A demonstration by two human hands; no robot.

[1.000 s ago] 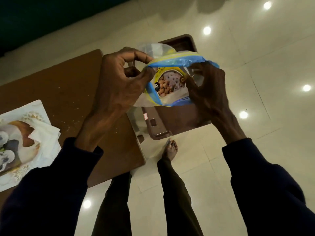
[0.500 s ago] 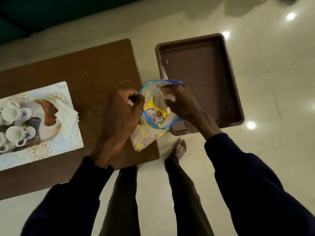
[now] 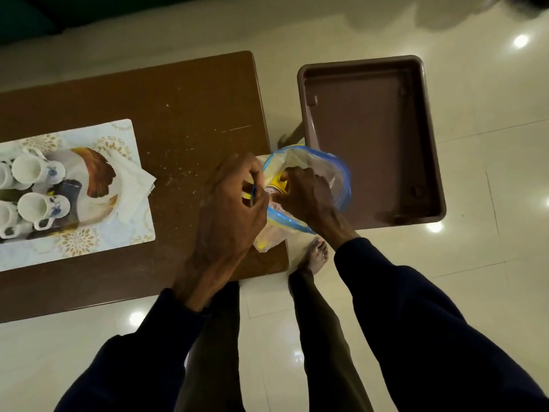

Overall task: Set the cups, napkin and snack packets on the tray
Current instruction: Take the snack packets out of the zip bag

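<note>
A clear zip bag with a blue rim sits at the right edge of the brown table. My left hand pinches the bag's rim and holds it open. My right hand reaches inside the bag and grips a yellow snack packet. On the left, a patterned tray carries several white cups, a white napkin and a dark packet.
An empty brown plastic bin stands to the right of the table on the shiny tiled floor. My legs and a bare foot are below the table's right corner.
The bag has come down from in front of my face to the table edge. My right hand has gone from the rim into the bag. The view has tilted towards the tray.
</note>
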